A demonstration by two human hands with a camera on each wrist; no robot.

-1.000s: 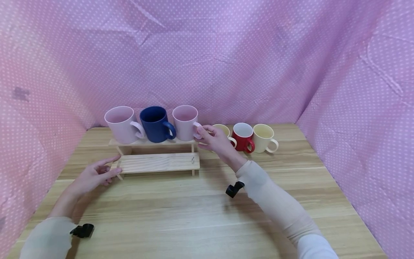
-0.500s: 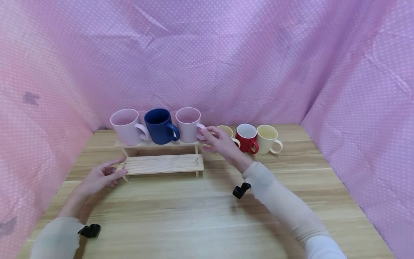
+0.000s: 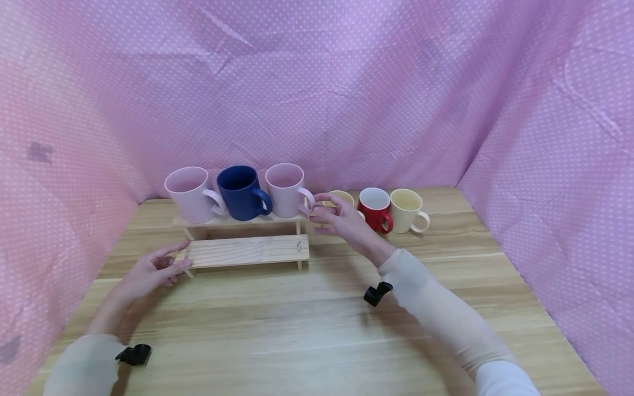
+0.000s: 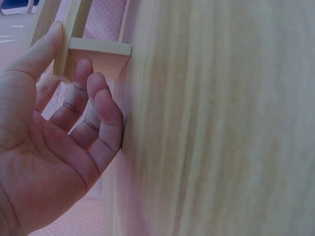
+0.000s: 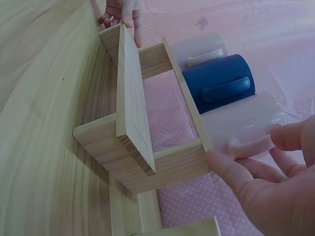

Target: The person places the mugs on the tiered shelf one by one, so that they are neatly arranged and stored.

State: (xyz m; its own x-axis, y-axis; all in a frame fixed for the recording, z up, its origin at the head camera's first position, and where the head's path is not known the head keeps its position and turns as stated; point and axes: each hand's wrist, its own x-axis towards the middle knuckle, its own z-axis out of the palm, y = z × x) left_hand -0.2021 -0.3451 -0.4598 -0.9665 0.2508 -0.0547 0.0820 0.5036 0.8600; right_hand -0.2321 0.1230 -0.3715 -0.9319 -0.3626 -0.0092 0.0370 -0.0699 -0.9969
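Observation:
A two-tier wooden shelf [image 3: 247, 250] stands on the table. On its upper tier are a pale pink mug [image 3: 190, 198], a dark blue mug [image 3: 240, 201] and a second pale pink mug [image 3: 284, 192], handles pointing right. My left hand [image 3: 151, 269] grips the left end of the lower board, thumb on top and fingers curled beneath; the left wrist view shows the thumb [image 4: 47, 46] on the wood. Beside the right pink mug's handle [image 5: 251, 146] is my right hand [image 3: 346, 223], fingers spread and loosely bent; its thumb tip is right at the upper board's end.
To the right of the shelf stand a pale yellow mug [image 3: 342, 198] partly behind my right hand, a red mug [image 3: 373, 212] with a white inside, and another yellow mug [image 3: 406, 212]. Pink dotted cloth [image 3: 317, 99] hangs behind the wooden table [image 3: 307, 330].
My right hand has let go of the right pink mug's handle and drawn slightly to the right. My left hand stays on the shelf. The view shifted a little.

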